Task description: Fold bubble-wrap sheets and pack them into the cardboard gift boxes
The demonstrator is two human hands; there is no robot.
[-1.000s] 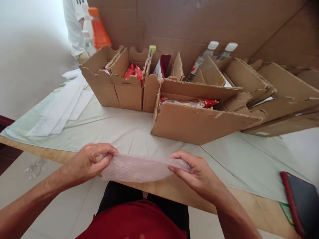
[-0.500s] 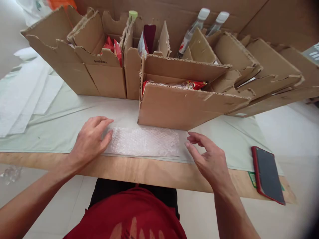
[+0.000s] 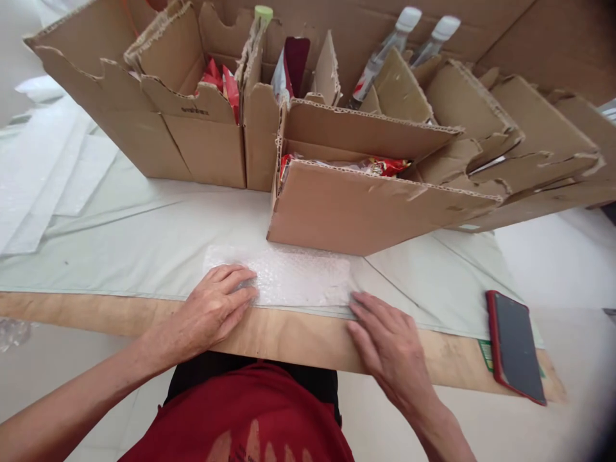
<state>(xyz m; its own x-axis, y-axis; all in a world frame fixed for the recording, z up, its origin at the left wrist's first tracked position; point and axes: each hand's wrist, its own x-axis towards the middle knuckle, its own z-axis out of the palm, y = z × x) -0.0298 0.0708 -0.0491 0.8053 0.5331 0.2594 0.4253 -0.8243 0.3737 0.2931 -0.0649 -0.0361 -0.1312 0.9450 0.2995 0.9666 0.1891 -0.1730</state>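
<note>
A clear sheet of bubble wrap [image 3: 293, 279] lies flat on the pale green paper cover near the table's front edge. My left hand [image 3: 212, 311] rests flat on its near left part, fingers stretched out. My right hand [image 3: 385, 340] lies flat at its near right corner, fingers extended and touching the sheet's edge. Neither hand grips anything. Just behind the sheet stands an open cardboard box [image 3: 356, 212] with red snack packets inside.
A row of torn cardboard boxes [image 3: 192, 128] with snack packets and two capped bottles [image 3: 385, 54] fills the back of the table. A red-cased phone [image 3: 514, 346] lies face up at the front right. White paper sheets [image 3: 43, 186] lie at the left.
The bubble wrap went from held in both hands above the table edge to lying flat on the table. Both hands released it and now press flat on its near edge.
</note>
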